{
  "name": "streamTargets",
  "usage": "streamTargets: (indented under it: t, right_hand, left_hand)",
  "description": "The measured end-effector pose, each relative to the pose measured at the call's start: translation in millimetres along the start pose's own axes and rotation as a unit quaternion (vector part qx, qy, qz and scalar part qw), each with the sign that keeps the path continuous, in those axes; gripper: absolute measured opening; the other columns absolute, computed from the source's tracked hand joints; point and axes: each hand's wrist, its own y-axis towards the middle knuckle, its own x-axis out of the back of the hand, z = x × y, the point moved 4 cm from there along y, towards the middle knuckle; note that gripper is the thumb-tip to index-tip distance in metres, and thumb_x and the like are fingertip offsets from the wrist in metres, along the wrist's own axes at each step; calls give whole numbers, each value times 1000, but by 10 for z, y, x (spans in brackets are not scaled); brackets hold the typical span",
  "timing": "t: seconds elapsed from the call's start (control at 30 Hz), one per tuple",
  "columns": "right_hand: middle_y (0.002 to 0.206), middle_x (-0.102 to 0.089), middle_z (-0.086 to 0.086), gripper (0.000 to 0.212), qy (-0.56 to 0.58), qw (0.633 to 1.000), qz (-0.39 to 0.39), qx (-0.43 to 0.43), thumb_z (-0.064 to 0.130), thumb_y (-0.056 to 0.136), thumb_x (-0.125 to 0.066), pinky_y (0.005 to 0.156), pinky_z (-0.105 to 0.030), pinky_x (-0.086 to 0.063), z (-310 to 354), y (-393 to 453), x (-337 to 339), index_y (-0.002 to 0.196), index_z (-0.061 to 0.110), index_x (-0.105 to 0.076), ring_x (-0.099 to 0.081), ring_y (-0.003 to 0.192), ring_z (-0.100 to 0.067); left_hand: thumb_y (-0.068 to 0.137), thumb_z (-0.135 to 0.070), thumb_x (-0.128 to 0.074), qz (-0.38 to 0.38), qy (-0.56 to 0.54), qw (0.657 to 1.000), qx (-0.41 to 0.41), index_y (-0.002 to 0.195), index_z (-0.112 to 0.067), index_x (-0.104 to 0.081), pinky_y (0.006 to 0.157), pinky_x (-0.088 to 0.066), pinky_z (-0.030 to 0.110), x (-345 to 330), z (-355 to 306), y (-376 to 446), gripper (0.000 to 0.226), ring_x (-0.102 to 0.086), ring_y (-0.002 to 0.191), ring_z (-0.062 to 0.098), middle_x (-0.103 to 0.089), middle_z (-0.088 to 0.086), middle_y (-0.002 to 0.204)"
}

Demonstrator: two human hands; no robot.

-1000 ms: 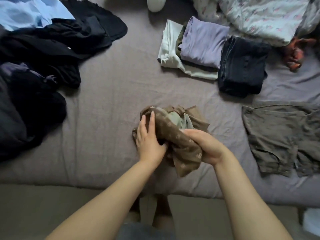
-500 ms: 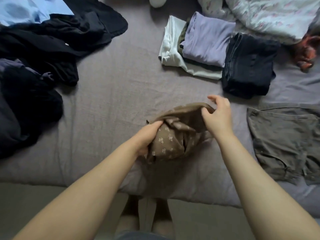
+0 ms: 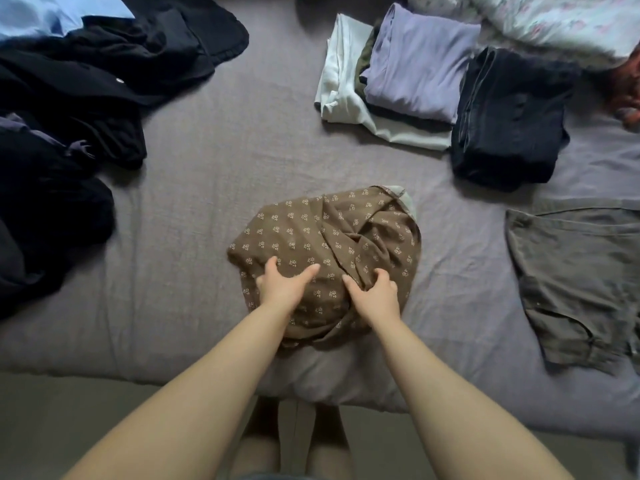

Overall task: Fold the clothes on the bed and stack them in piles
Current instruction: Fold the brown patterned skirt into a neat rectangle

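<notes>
A brown garment with small white flowers (image 3: 311, 233) lies spread and rumpled on the grey bed (image 3: 225, 161) near its front edge. My left hand (image 3: 282, 285) rests on its near left part with fingers spread. My right hand (image 3: 375, 294) grips a bunched fold of the same garment at its near right. A folded pile with a lilac top (image 3: 415, 60) over a pale green piece (image 3: 337, 84) sits at the back, and a folded black garment (image 3: 505, 116) lies beside it.
A heap of unfolded black clothes (image 3: 69, 109) with a light blue piece (image 3: 38, 12) covers the left side. An olive-grey garment (image 3: 575, 275) lies flat at the right. A floral duvet (image 3: 554, 19) is bunched at the back right. My feet stand below the bed's edge.
The brown garment was bunched between both hands; it now lies spread out on the bed. My hands have come down onto its near part.
</notes>
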Motion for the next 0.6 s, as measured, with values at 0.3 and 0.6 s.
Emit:
streamTargets:
  t: [0.3,0.6]
  right_hand:
    - [83,-68,-3,24,354,931,46,-70,29,96,-56,74,-25,-48,-54,38,-20,83,14,-69,-60,81,-14]
    - [90,-65,-12,28,325,935,-131,-60,25,100,-46,77,-26,-50,-552,69,766,83,10,-61,-61,80,-21]
  left_hand:
    - [89,-30,-63,-55,114,991,-49,82,-20,-65,71,-37,23,-118,75,106,12,-60,90,24,-69,4,95]
    - [97,-15,-43,-210,-11,978,-6,92,0,-58,73,-34,30,708,590,140,21,-51,87,28,-58,17,94]
